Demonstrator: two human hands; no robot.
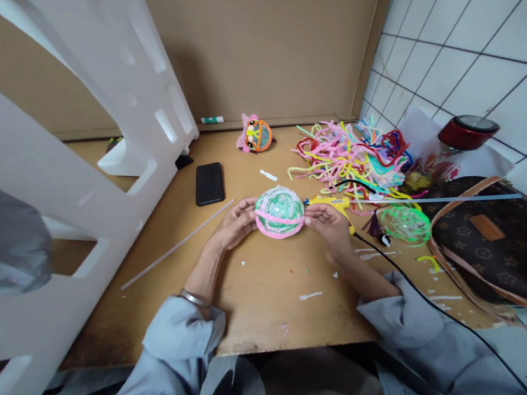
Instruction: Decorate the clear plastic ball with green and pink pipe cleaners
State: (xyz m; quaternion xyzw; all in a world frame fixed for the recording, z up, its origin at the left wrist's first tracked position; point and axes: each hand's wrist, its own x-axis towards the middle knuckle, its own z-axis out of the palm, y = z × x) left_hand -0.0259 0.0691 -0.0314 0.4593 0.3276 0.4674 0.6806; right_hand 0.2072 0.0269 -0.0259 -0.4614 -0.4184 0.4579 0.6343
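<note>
A round, clear shell wound with green and white fuzzy strands (279, 200) is held just above the table between both hands. A pink pipe cleaner (280, 222) runs across its front, and a pink band follows its lower rim. My left hand (238, 223) is closed on the shell's left edge, fingertips against the rim. With finger and thumb, my right hand (328, 223) pinches the pink pipe cleaner's right end at the shell's edge. Right behind that hand lies a yellow glue gun (331, 202); whether they touch I cannot tell.
Many coloured pipe cleaners (349, 155) are heaped at back right. Nearby are a green wound shell (406, 223), a red-lidded jar (467, 133) and a brown handbag (499, 239). A black phone (209, 184), a glue stick (177, 243) and a small decorated figure (256, 134) lie leftward and behind.
</note>
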